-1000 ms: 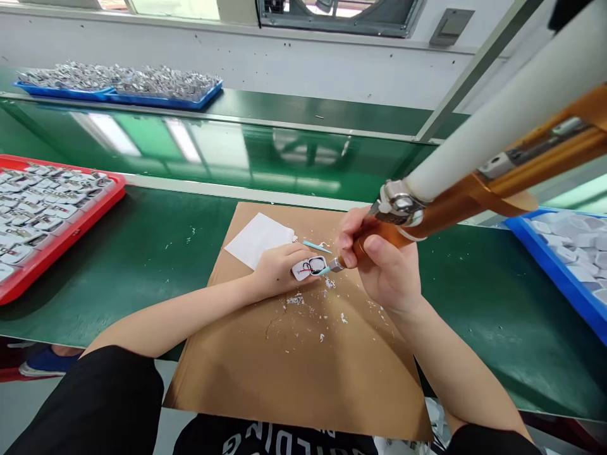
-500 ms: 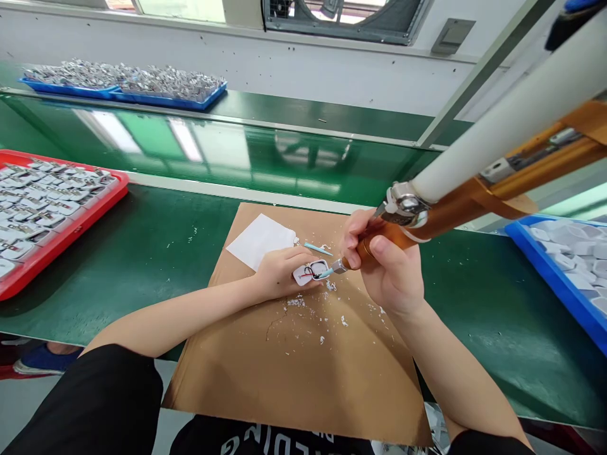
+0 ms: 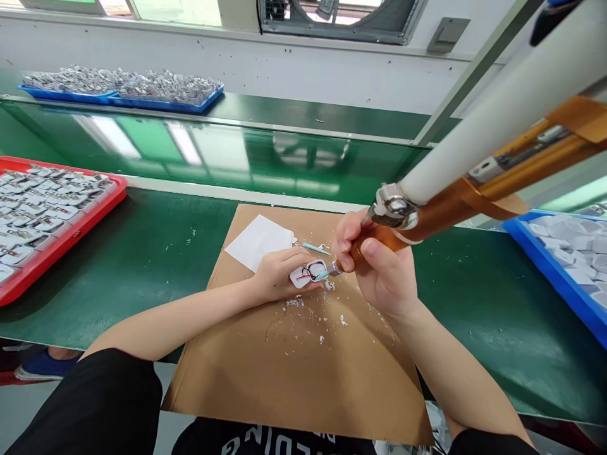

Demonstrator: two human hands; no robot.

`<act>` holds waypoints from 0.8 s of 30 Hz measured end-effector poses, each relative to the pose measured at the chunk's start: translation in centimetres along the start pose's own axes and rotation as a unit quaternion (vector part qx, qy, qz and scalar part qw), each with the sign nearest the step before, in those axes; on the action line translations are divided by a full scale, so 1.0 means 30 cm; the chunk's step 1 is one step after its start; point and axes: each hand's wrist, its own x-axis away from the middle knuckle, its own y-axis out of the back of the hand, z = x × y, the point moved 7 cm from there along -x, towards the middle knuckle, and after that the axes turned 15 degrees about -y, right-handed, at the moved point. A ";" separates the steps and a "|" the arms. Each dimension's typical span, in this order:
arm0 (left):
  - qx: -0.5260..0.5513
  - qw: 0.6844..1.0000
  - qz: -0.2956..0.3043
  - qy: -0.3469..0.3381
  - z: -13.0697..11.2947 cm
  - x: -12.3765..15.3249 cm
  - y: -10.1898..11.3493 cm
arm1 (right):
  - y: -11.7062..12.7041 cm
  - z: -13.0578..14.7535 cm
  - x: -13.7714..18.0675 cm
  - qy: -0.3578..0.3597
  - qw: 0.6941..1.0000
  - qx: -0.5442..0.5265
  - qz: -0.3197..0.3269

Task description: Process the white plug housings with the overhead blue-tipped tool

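Note:
My left hand (image 3: pixel 284 273) is closed around a small white plastic case (image 3: pixel 299 276) whose two halves lie open side by side. Thin red and black wires run between the halves. In my right hand (image 3: pixel 382 265) is a dispensing gun (image 3: pixel 386 235) with an orange barrel, a metal lever and a white tube above. Its light-blue nozzle (image 3: pixel 321 276) reaches into the right half of the case; whether anything comes out is too small to see. A loose light-blue nozzle (image 3: pixel 316 248) and a white sheet (image 3: pixel 260 242) lie just beyond my left hand.
Brown cardboard (image 3: pixel 294 385) with white scraps covers part of the green table (image 3: pixel 161 253). At the left stands a red tray (image 3: pixel 102 218) of white cases with metal parts; a blue bin (image 3: pixel 564 294) of white shells is at the right. Blue trays (image 3: pixel 161 104) sit on the back shelf.
My right hand and the dispensing gun have shifted slightly left, the nozzle staying in the open case. My left hand keeps its hold, and the whole view has moved a little.

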 end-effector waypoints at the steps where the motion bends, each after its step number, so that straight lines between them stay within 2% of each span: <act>1: 0.002 1.000 0.000 0.000 0.000 0.001 0.000 | -0.002 0.001 -0.001 -0.001 1.000 0.000 0.000; 12: 0.002 1.000 0.015 0.027 0.008 0.006 -0.004 | -0.016 0.008 -0.005 0.001 1.000 -0.005 0.023; 16: 0.003 0.999 0.025 0.042 0.018 0.012 -0.009 | -0.005 0.001 -0.004 -0.012 1.000 -0.003 0.009; 24: -0.024 0.999 0.024 0.023 0.006 0.004 -0.002 | -0.003 -0.002 -0.003 -0.010 0.999 -0.018 0.026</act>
